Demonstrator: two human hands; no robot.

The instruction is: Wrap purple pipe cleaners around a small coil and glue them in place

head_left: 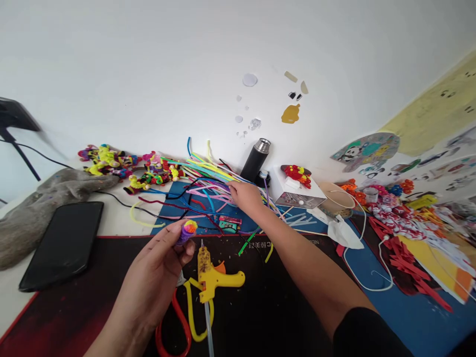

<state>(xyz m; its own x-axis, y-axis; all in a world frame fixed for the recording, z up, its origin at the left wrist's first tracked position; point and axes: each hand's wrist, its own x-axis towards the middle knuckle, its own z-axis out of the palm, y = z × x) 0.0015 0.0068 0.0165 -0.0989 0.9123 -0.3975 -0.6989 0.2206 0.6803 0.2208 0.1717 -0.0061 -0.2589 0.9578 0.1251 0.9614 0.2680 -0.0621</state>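
Note:
Pinched in my left hand (158,270) is a small coiled pipe-cleaner piece (185,233), purple round the side with orange and yellow at its top. My right hand (246,196) reaches into the heap of loose pipe cleaners (208,183), its fingers closed among them; what they grip, if anything, is hidden. Between my arms lies a yellow hot glue gun (213,277) with a clear glue stick (208,325) in its back end. Red-handled scissors (182,327) are partly covered by my left hand, beside a yellow loop (191,317).
A black thermos (255,161) and a white box (297,188) stand against the wall. To the left are a black tablet (63,243), grey cloth (29,218) and several finished pipe-cleaner figures (107,156). Craft pieces and red strips (412,267) cover the right side.

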